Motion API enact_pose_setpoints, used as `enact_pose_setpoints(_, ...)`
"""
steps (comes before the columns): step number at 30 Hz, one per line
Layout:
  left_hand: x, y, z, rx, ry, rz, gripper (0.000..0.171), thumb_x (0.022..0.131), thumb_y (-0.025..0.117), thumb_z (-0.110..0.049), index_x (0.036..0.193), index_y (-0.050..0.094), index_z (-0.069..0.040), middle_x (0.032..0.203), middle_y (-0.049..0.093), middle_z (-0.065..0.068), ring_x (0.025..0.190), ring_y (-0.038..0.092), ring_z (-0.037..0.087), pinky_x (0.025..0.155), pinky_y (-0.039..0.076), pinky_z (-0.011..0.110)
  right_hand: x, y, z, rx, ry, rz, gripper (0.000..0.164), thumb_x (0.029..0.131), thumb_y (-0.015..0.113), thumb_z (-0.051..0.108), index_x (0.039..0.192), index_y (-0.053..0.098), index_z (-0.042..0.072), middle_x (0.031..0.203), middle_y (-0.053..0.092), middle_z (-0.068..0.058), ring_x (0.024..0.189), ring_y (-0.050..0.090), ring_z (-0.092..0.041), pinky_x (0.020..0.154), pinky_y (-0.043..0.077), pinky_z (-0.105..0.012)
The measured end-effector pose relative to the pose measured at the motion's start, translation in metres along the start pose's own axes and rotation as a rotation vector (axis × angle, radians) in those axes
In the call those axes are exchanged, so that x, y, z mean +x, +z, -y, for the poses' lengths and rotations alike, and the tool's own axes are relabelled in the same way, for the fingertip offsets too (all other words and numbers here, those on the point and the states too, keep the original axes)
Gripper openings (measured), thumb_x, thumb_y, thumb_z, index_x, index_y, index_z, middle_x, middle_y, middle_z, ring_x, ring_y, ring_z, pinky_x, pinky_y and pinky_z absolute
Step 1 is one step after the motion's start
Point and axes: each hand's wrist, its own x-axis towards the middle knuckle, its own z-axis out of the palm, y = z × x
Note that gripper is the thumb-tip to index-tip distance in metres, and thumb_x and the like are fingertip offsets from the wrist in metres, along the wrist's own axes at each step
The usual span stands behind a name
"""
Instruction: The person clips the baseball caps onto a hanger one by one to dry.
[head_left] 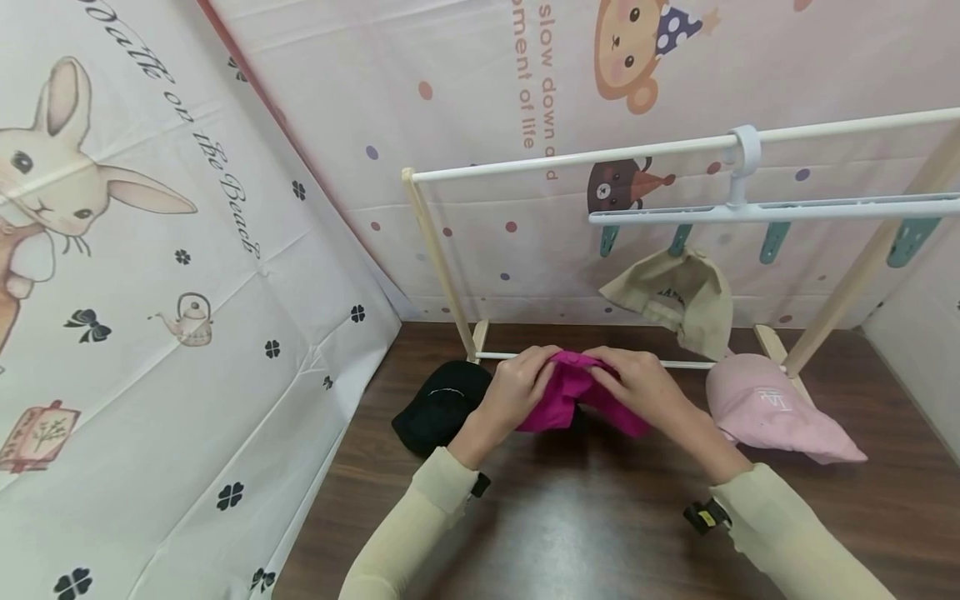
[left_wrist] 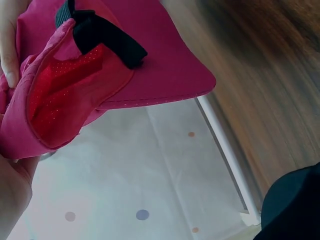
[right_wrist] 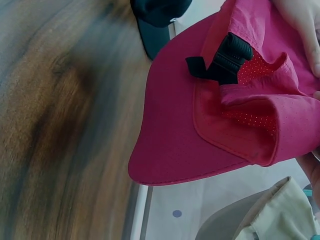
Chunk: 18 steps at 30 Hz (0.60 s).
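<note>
Both hands hold a magenta cap point(head_left: 557, 402) in the air above the table, by its crown. My left hand point(head_left: 512, 390) grips its left side, and my right hand point(head_left: 643, 385) grips the right side. Each thumb lies on the near side of the cloth. In the right wrist view the brim point(right_wrist: 172, 120) points down toward the tabletop. A black strap with a buckle point(right_wrist: 232, 55) crosses the cap's back opening, and the perforated red lining point(left_wrist: 65, 82) shows inside. Some of the fingers are hidden behind the fabric.
A black cap point(head_left: 442, 404) lies left of the hands, a pink cap point(head_left: 772, 408) to the right. Behind stands a rack with a white rail point(head_left: 570, 158). From it hangs a white hanger point(head_left: 675, 215) with several teal clips; one clip point(head_left: 680, 239) holds a beige cap point(head_left: 678, 296).
</note>
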Motion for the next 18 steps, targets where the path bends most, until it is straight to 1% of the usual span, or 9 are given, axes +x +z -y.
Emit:
enact_pose_setpoints(5, 0.003, -0.001, -0.002, -0.008, 0.003, -0.01, 0.019, 0.101, 0.062, -0.007, 0.118, 0.068, -0.002, 0.103, 0.072, 0.008, 0.093, 0.072, 0.015, 0.084, 0.057, 0.018, 0.0, -0.003, 0.001, -0.003, 0.006, -0.001, 0.023, 0.086, 0.08, 0.004, 0.107, 0.073, 0.007, 0.097, 0.077, -0.007, 0.082, 0.074, -0.018, 0.069, 0.062, -0.039)
enact_pose_setpoints(10, 0.006, -0.001, -0.004, -0.015, -0.007, -0.001, 0.019, 0.101, 0.062, -0.007, 0.119, 0.068, -0.002, 0.104, 0.072, 0.007, 0.094, 0.072, 0.014, 0.084, 0.056, 0.018, 0.0, -0.007, 0.002, -0.004, 0.016, 0.001, 0.022, 0.086, 0.08, 0.005, 0.108, 0.073, 0.007, 0.096, 0.077, -0.007, 0.081, 0.074, -0.018, 0.069, 0.062, -0.038)
enact_pose_setpoints(18, 0.012, -0.001, -0.008, -0.046, 0.005, -0.01, 0.019, 0.101, 0.063, -0.007, 0.119, 0.068, -0.001, 0.104, 0.072, 0.008, 0.094, 0.072, 0.014, 0.087, 0.055, 0.016, 0.001, -0.013, 0.002, -0.016, -0.006, -0.026, 0.022, 0.085, 0.08, 0.002, 0.106, 0.074, 0.005, 0.095, 0.077, -0.008, 0.082, 0.075, -0.021, 0.07, 0.062, -0.039)
